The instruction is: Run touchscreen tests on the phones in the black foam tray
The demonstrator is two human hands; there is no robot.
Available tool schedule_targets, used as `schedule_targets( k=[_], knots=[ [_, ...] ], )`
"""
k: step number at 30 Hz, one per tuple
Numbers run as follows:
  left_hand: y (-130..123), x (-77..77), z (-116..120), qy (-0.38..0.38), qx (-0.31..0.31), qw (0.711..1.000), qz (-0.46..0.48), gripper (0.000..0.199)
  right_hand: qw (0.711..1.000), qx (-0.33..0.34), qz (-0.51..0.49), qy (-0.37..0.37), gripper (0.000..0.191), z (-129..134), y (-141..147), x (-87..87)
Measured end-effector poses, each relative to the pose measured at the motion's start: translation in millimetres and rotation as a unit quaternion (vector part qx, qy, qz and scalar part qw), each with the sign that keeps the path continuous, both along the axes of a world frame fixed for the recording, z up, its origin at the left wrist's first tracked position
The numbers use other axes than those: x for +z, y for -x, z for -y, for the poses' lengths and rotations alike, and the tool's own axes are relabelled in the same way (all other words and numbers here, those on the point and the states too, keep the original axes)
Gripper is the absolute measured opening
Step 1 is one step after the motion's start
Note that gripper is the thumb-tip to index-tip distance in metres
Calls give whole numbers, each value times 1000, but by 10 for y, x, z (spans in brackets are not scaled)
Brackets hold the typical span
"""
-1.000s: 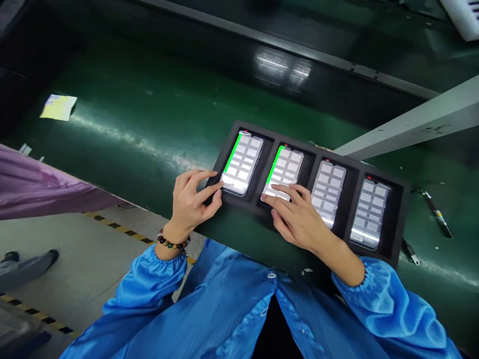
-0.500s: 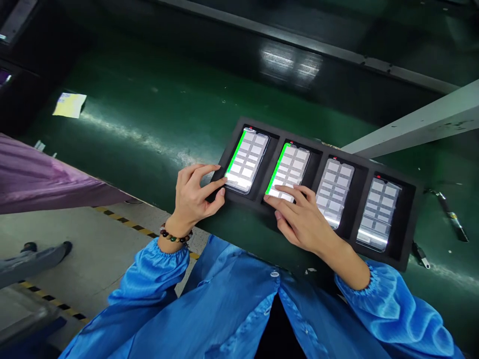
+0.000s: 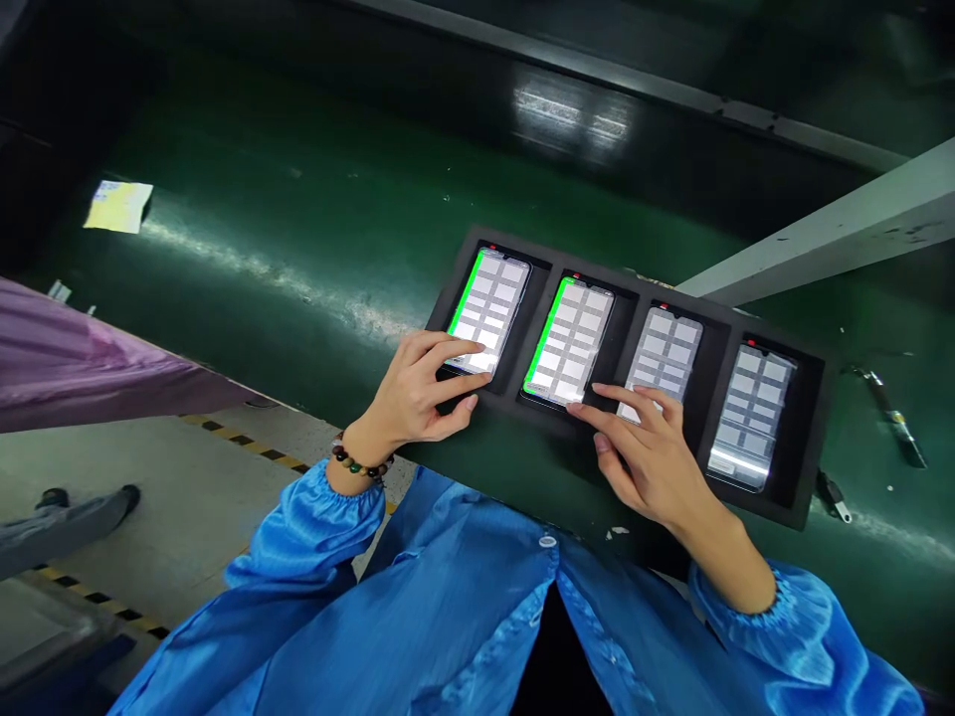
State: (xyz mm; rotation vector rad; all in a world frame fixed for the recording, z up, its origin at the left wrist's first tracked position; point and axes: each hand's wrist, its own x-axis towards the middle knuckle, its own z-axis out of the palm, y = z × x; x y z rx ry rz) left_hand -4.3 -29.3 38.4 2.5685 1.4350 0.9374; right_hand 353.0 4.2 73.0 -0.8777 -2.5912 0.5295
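A black tray (image 3: 690, 443) with several slots lies on the green table, one lit phone in each. The leftmost phone (image 3: 496, 288) and the second phone (image 3: 573, 333) have a green strip down the left side of grey-white block screens. My left hand (image 3: 422, 388), fingers apart and holding nothing, has fingertips at the leftmost phone's lower part. My right hand (image 3: 646, 452) is also open, its index fingertip at the second phone's lower right corner and other fingers over the lower end of the third phone (image 3: 668, 348). The rightmost phone (image 3: 753, 408) is untouched.
On the green table (image 3: 298, 199), a yellow paper (image 3: 119, 207) lies far left. A pen-like tool (image 3: 895, 418) and a small connector (image 3: 834, 497) sit right of the tray. A pale beam (image 3: 828, 224) slants behind it. Another person's leg (image 3: 71, 522) shows lower left.
Both hands have moved right: my left fingertips from the leftmost phone's lower left edge to its lower right, my right fingertips from the second phone's lower left to its lower right corner.
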Motion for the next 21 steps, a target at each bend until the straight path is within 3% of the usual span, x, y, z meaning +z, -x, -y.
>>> schedule_targets(
  k=[4, 12, 17, 21],
  knots=[
    [79, -32, 40, -2, 21, 1000, 9, 31, 1000, 5, 0, 6, 44, -24, 101, -17],
    [356, -85, 144, -51, 129, 990, -27, 27, 999, 31, 11, 31, 50, -75, 319, -30],
    [266, -51, 98, -45, 78, 996, -22, 31, 999, 45, 16, 23, 49, -86, 331, -20],
    [131, 5, 55, -8, 24, 999, -24, 29, 1000, 12, 5, 27, 45, -66, 154, -6]
  ],
)
